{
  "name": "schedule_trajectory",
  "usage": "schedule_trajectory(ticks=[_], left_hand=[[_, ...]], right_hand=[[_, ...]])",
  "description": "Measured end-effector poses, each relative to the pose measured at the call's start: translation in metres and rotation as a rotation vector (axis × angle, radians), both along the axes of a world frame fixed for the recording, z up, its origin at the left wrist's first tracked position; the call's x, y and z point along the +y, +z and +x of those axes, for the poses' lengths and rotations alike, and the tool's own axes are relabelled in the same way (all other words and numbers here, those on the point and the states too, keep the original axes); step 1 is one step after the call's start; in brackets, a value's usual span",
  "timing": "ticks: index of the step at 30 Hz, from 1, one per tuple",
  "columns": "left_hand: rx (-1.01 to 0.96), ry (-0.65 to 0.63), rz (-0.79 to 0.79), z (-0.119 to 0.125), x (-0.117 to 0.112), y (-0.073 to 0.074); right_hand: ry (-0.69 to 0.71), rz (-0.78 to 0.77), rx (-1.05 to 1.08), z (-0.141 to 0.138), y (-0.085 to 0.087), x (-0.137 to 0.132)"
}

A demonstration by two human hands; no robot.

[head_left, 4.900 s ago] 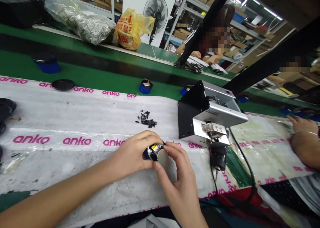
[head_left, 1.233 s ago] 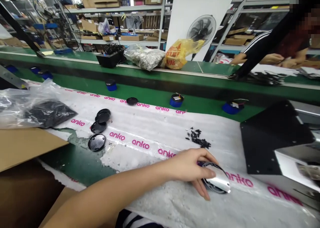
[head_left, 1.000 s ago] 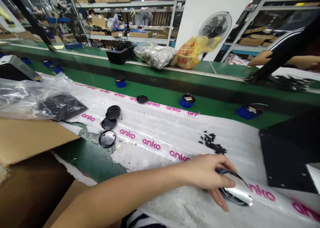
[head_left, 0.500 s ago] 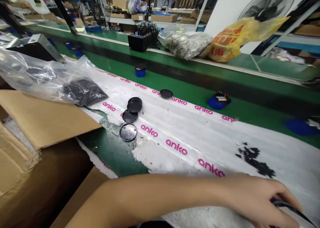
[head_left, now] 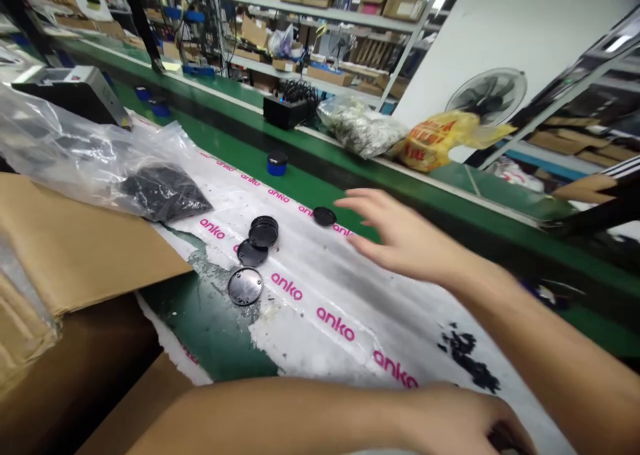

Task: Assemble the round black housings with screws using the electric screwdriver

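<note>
My right hand (head_left: 400,238) reaches leftward over the white anko sheet (head_left: 320,308), fingers stretched out and holding nothing. Its fingertips are nearest a single black round lid (head_left: 324,216) at the edge of the green belt. My left hand (head_left: 460,422) rests at the bottom edge of the view, curled over a dark round part (head_left: 505,438) that is mostly hidden. Three more black round lids (head_left: 257,242) lie in a loose group to the left, the nearest one (head_left: 245,286) on bare green surface.
A small heap of black screws (head_left: 467,358) lies near my left hand. A clear bag of black parts (head_left: 160,192) and an open cardboard box (head_left: 75,242) sit at left. A blue puck (head_left: 277,163) stands on the belt. Beyond are bags (head_left: 440,145) and a fan (head_left: 487,95).
My right hand has come into view and stretched left toward the lone black lid. The view has swung left and the grey machine has left the picture. My left hand stays on the round part.
</note>
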State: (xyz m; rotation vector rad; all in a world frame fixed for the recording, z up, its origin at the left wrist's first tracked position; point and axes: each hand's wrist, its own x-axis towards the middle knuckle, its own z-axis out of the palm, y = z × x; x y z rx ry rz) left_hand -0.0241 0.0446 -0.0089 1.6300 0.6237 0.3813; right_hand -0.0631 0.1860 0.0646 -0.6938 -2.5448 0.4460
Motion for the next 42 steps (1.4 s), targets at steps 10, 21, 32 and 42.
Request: schedule_trajectory(ticks=[10,21,32,42], left_hand=[[-0.172,0.141,-0.336,-0.009,-0.015,0.004],[-0.166,0.196,-0.478,0.003,-0.033,0.023],[-0.001,0.288,-0.403,0.012,-0.046,0.027],[0.018,0.265,-0.433,0.01,-0.043,0.026]], right_hand=[[0.064,-0.094,-0.266,-0.004,0.015,-0.011],[-0.689,-0.207,-0.211,0.256,-0.014,-0.281],[-0.733,-0.099,0.256,0.244,-0.058,-0.278],[-0.7,-0.101,0.435,0.246,-0.073,-0.271]])
